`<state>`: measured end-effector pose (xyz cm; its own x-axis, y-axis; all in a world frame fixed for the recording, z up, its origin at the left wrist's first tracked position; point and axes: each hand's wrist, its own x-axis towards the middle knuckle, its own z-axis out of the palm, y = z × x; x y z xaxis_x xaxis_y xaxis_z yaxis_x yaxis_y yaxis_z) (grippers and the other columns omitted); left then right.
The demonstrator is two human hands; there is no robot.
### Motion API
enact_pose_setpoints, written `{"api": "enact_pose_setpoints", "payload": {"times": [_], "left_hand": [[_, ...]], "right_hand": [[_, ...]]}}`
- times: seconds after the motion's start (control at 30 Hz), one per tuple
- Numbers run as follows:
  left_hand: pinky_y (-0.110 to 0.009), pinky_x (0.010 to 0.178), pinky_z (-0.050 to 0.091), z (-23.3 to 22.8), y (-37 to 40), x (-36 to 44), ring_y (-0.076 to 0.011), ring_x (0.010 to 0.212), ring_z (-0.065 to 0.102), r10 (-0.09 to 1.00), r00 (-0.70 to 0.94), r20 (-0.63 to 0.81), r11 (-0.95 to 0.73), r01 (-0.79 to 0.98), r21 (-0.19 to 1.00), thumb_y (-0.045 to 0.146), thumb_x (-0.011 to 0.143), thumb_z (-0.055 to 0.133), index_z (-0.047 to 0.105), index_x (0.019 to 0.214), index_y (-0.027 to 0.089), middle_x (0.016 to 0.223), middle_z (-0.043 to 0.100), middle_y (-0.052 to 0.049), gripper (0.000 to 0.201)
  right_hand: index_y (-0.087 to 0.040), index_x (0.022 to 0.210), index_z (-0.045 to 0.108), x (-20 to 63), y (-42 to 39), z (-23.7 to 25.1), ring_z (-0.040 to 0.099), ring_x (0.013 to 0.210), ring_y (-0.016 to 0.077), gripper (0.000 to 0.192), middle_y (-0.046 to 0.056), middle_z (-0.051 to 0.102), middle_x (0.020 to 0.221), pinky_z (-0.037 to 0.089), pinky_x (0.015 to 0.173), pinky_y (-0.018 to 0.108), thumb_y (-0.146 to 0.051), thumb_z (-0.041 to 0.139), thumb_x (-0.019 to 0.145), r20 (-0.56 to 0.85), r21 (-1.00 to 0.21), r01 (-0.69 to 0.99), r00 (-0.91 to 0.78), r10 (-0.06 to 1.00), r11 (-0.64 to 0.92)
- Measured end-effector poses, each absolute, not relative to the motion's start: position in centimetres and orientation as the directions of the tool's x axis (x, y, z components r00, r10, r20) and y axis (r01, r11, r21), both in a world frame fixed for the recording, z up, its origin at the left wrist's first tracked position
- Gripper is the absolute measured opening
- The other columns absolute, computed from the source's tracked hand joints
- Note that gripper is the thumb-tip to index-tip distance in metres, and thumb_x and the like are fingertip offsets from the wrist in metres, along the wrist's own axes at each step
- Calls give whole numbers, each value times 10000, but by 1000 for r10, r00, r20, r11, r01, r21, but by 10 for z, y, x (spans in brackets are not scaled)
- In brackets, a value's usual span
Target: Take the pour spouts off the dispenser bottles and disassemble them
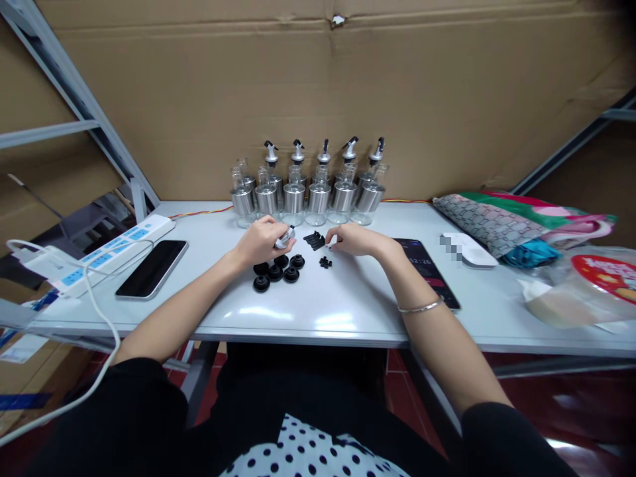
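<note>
My left hand [263,240] is closed around a silver pourer spout [285,238] with a small black tip. Just in front of it lie several round black stoppers [275,272] in a cluster. My right hand [350,238] has its thumb and forefinger pinched together over the table; whatever they hold is too small to make out. Beside those fingertips is a pile of thin black levers [313,240], with a group of tiny black pieces [325,262] nearer me. Behind both hands stand glass bottles with steel sleeves [294,199]; the back row carries silver pourers [324,152].
On the left are a power strip [114,255] with a white cable and a dark phone [152,269]. A tablet [428,271] lies partly under my right forearm. Further right are a white device [470,250], a colourful bag [527,222] and a plastic tub [586,288]. Cardboard [298,79] backs the table.
</note>
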<state>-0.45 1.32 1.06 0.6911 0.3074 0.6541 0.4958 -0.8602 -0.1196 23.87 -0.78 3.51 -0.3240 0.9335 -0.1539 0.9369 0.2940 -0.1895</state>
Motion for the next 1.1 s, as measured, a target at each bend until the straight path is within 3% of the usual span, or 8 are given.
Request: {"api": "enact_pose_setpoints", "payload": {"times": [0.2,0.33,0.5,0.67,0.83,1.1], "left_hand": [[-259,638,447,11,14,-5,-107,498,477,307,683,663,-860,497,-115,316,863,461,397,632,203,532,486,38,265],[-259,641,446,9,13,-5,-111,508,489,302,695,653,-869,481,-111,309,865,458,394,642,204,549,499,34,255],[-263,633,445,10,12,-4,-111,493,475,320,696,643,-857,502,-118,327,866,452,394,636,205,532,477,36,266],[-265,635,451,11,12,-4,-113,507,495,309,705,639,-860,494,-130,323,867,446,407,643,203,547,505,28,257],[-262,633,450,11,12,-4,-109,499,492,302,702,645,-860,493,-134,322,870,448,402,640,204,543,501,32,263],[-263,612,431,13,13,-6,-113,483,475,302,701,646,-860,492,-132,318,867,455,383,632,207,524,485,35,269]], "right_hand": [[-177,967,693,242,-9,37,594,715,159,206,55,678,849,418,628,237,-124,638,775,-174,-135,965,-249,953,227],[-190,904,716,247,-6,35,604,759,172,201,58,688,858,423,642,234,-83,623,762,-119,-135,960,-261,958,245],[-186,811,738,246,-4,34,614,731,168,260,38,693,729,427,655,227,-7,565,738,-112,-181,938,-319,941,296],[-150,905,678,240,-8,38,607,616,144,245,20,665,617,424,590,221,-15,546,749,-174,-244,950,-239,955,193],[-146,777,649,237,-9,37,599,591,140,168,33,662,622,419,599,227,-22,540,750,-157,-238,945,-264,952,223],[-159,776,642,238,-4,28,603,708,163,100,52,678,777,404,612,236,-78,595,742,-106,-201,938,-308,946,283]]}}
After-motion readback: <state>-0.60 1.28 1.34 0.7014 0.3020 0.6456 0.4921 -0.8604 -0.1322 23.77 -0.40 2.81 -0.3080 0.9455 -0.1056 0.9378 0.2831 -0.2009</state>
